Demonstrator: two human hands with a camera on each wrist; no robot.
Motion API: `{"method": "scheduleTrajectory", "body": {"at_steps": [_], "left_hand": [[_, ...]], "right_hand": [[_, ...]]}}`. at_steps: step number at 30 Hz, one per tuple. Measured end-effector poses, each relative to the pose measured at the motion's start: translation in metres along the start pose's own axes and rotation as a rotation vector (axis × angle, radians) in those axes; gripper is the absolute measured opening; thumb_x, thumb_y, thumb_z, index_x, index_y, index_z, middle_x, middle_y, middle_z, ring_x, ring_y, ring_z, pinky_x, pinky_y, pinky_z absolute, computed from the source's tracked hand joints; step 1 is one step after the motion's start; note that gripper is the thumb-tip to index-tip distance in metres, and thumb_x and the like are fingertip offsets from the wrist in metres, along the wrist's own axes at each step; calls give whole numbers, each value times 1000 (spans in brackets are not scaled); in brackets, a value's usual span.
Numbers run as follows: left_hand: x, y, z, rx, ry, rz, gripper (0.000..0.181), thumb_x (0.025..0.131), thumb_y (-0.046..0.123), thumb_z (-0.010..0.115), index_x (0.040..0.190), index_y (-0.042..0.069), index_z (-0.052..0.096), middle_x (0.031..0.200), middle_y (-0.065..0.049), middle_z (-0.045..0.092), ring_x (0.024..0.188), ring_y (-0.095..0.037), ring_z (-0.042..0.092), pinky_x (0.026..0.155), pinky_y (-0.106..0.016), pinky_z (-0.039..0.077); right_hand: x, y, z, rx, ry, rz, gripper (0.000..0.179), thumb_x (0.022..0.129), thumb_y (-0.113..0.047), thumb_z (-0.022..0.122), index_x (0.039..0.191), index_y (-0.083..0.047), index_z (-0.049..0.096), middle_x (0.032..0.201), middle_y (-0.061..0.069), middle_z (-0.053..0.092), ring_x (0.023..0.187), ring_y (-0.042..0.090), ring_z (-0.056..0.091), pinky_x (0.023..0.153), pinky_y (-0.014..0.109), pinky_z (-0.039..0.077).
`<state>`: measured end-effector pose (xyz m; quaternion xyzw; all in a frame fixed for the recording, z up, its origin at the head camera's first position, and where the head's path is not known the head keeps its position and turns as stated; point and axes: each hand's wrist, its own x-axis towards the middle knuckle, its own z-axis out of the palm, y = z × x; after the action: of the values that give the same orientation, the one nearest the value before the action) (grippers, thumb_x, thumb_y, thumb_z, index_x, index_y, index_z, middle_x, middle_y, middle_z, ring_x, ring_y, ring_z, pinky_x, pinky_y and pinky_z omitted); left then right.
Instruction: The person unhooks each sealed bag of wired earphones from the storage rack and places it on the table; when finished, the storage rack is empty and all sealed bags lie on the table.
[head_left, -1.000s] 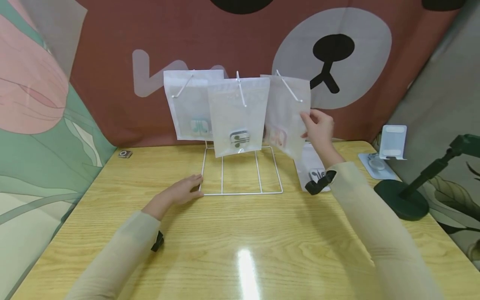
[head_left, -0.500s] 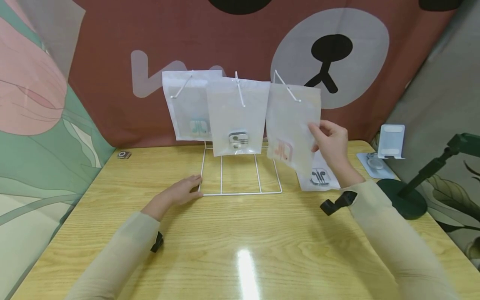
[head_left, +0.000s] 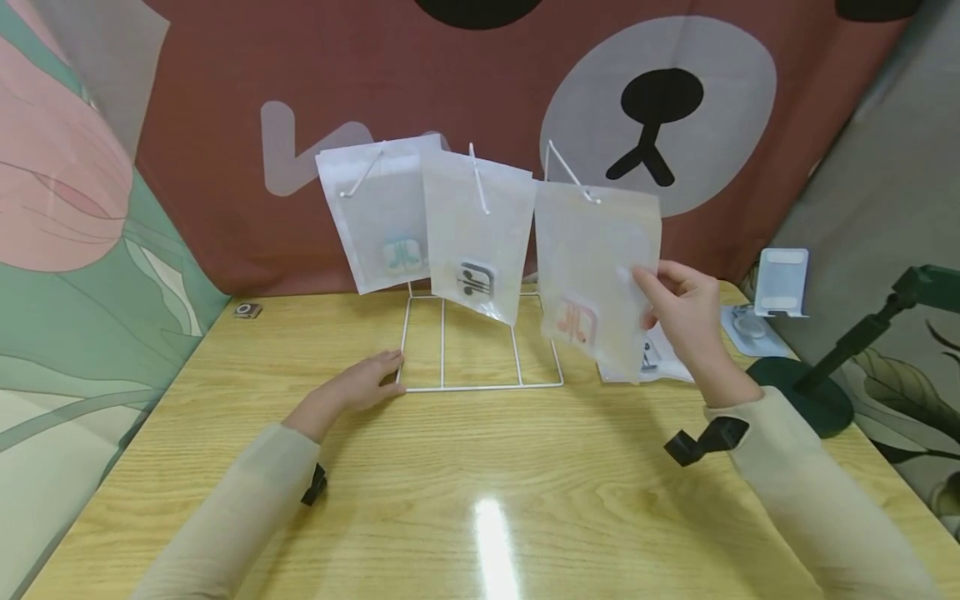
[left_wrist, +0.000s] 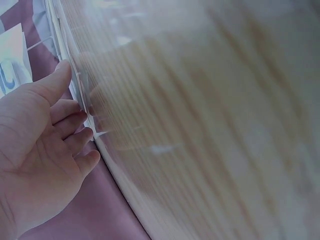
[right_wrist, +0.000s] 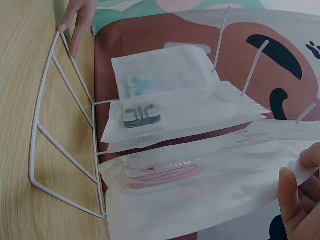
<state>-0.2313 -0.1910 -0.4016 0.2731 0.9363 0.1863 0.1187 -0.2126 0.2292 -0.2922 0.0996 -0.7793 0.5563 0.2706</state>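
Observation:
In the head view my right hand (head_left: 686, 321) pinches the right edge of a translucent zip bag (head_left: 600, 250) holding a boxed pair of pink earphones (head_left: 577, 321). That bag's top overlaps the tip of the right hook (head_left: 573, 171). My left hand (head_left: 363, 382) rests with relaxed fingers at the front left corner of the white wire display rack (head_left: 487, 388). From the rack's middle hook hangs a bag (head_left: 480, 225) with black earphones (head_left: 476, 282). Another bag (head_left: 375, 217), with teal earphones (head_left: 403, 254), hangs on the left hook.
On the wooden table (head_left: 420, 483), a further bag (head_left: 667, 367) lies partly hidden behind my right hand and its bag. A blue phone stand (head_left: 782, 283) and a dark green lamp base (head_left: 802, 400) stand at the right. A small clip-on player (head_left: 247, 310) lies back left.
My right hand has moved right and toward me, pulling the pink-earphone bag out along its hook. The other two hanging bags have swung and tilted. The left hand stays put.

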Motion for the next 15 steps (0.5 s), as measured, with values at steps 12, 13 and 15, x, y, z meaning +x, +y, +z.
{"method": "scheduleTrajectory", "body": {"at_steps": [12, 13, 15], "left_hand": [[0, -1, 1, 0, -10, -12, 61, 95, 22, 52, 138, -12, 27, 144, -29, 21, 131, -43, 19, 106, -52, 18], [0, -1, 1, 2, -12, -15, 61, 95, 23, 52, 139, -12, 26, 144, -28, 21, 132, -43, 18, 106, -51, 17], [0, -1, 1, 2, -15, -16, 61, 95, 23, 52, 139, -12, 26, 144, -28, 21, 132, -43, 18, 106, -51, 17]], "right_hand": [[-17, -12, -14, -4, 13, -44, 19, 86, -13, 66, 94, 4, 69, 63, -5, 64, 37, 13, 47, 38, 19, 43], [-18, -12, -15, -16, 12, -48, 19, 86, -13, 66, 94, 5, 69, 62, -5, 63, 37, 13, 47, 38, 19, 43], [-20, -14, -18, -55, 8, -53, 20, 87, -13, 65, 95, 5, 68, 62, -4, 62, 37, 13, 47, 40, 18, 43]]}}
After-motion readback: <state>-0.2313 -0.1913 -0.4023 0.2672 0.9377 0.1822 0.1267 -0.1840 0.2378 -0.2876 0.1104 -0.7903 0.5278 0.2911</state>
